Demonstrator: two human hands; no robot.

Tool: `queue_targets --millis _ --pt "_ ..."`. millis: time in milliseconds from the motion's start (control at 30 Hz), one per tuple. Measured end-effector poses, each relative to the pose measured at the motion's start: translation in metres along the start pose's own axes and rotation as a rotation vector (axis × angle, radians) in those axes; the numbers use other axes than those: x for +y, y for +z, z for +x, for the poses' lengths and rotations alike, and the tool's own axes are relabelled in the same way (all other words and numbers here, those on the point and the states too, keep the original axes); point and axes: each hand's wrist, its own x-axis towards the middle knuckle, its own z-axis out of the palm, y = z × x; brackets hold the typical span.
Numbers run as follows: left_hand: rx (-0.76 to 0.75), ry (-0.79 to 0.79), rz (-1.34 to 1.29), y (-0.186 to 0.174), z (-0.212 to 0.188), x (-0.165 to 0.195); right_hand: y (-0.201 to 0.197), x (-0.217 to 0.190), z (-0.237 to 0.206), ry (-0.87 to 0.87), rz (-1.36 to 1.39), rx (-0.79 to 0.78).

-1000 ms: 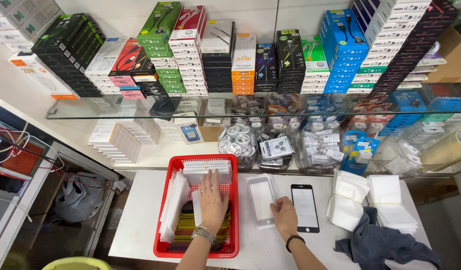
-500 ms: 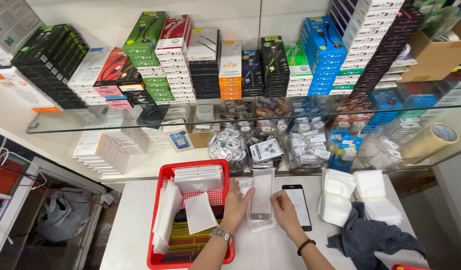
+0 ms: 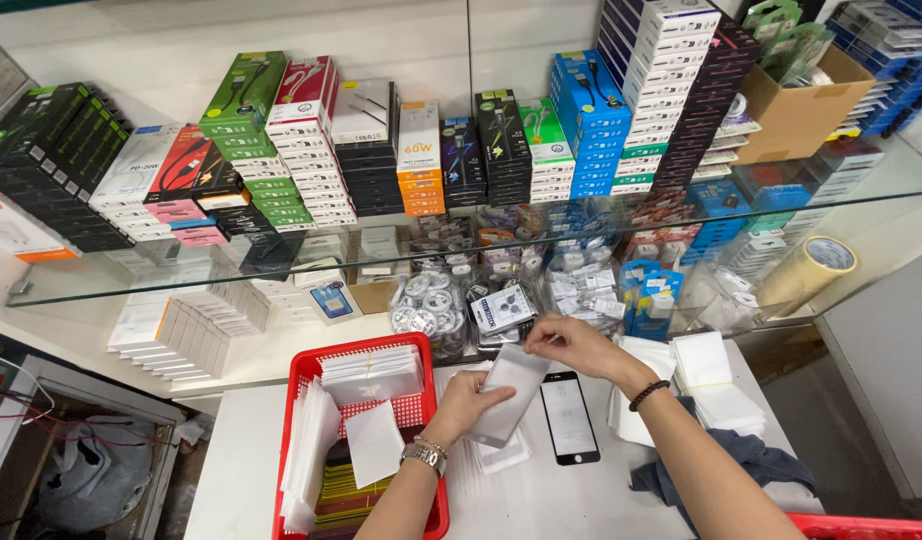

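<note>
A flat white packet (image 3: pixel 508 393) is gripped between the left hand (image 3: pixel 468 402) at its lower edge and the right hand (image 3: pixel 571 343) pinching its top; slippage onto the black screen protector (image 3: pixel 568 418) just below the right wrist is judged possible.

One red basket (image 3: pixel 303 372) left, one black screen protector (image 3: pixel 569 418) near, one tape roll (image 3: pixel 810 272) right, two hands (image 3: pixel 471 400).

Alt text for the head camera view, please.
Both hands, left hand and right hand, hold a flat grey sleeve over a white table, beside a red basket of white packets and a black phone glass.
</note>
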Motion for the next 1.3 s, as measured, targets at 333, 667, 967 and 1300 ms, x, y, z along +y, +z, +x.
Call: queue_targets --millis 333,667,967,1300 --pt "0.045 0.038 0.191 -0.002 0.004 -0.007 0.006 0.039 0.018 0.251 0.143 -0.342" --pt "-0.019 0.024 -0.003 0.008 0.008 -0.002 -0.025 0.039 0.024 0.412 0.519 -0.230" --pt "0.364 -0.195 -0.259 -0.046 -0.031 -0.044 -0.042 0.102 0.020 0.550 0.356 0.282" --pt "0.738 -0.346 0.598 -0.121 -0.078 -0.099 0.075 0.159 -0.015 0.401 -0.204 0.216"
